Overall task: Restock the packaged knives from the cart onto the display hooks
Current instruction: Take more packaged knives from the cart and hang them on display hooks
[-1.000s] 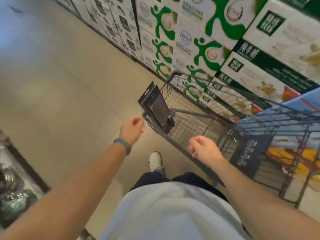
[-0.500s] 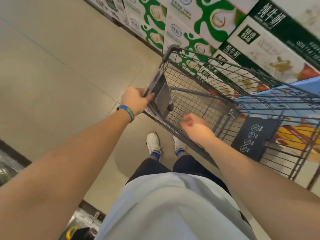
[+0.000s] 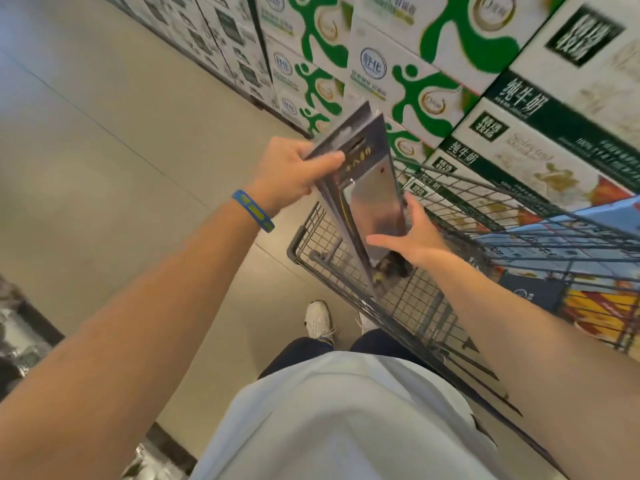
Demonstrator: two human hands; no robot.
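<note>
Up top, the left hand pinches the flat dark-grey cardboard knife packs, thumb across the front; the right hand, fingers spread, props their lower end. A steel blade shows through the window, above the grey wire cart.

Shop, supermarket-type aisle. Stacked printed milk cases with a green figure design wall off 12 to 1 o'clock. Dark green-and-white milk cases are stacked at 2 o'clock. Wire shopping cart at 3 to 4 o'clock. Pale tiled floor runs 9 to 11 o'clock. Low shelf with shiny goods at 8 o'clock, blurred. Packaged knives in retail sleeves near centre.
</note>
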